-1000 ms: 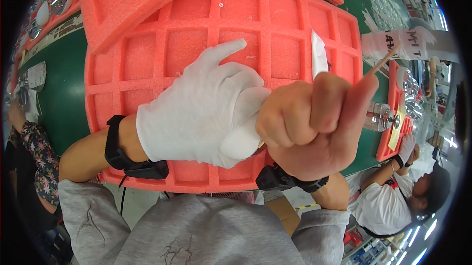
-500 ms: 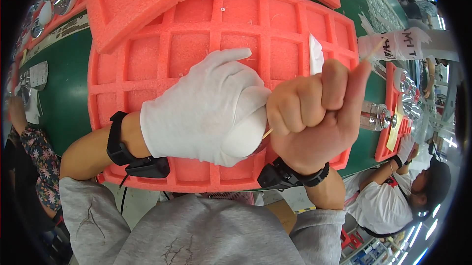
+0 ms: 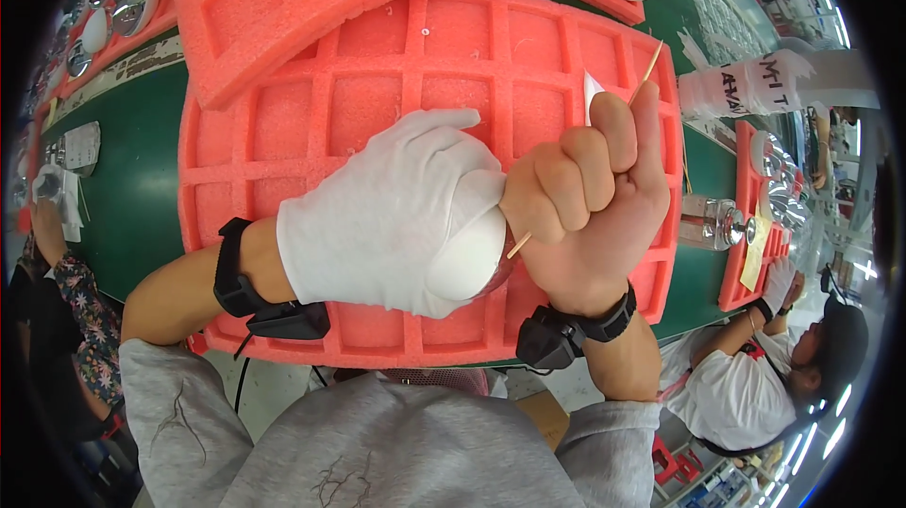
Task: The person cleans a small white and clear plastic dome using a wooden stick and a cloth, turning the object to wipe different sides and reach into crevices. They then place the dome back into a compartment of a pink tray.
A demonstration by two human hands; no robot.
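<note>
stick [image 3: 646, 71] swung leftward, right fingers [image 3: 585, 168] clenching it, left fingers [image 3: 474, 189] cupping white dome [image 3: 467, 265], red tray [image 3: 460, 25], green table [image 3: 132, 197], co-worker [image 3: 741, 399]

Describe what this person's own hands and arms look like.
The left hand wears a white fabric glove; the right hand is bare. Black wrist straps carry black boxy devices, with a thin black cable beside the left one. Grey fabric sleeves leave the forearms bare; the left sleeve shows dark branching lines.
</note>
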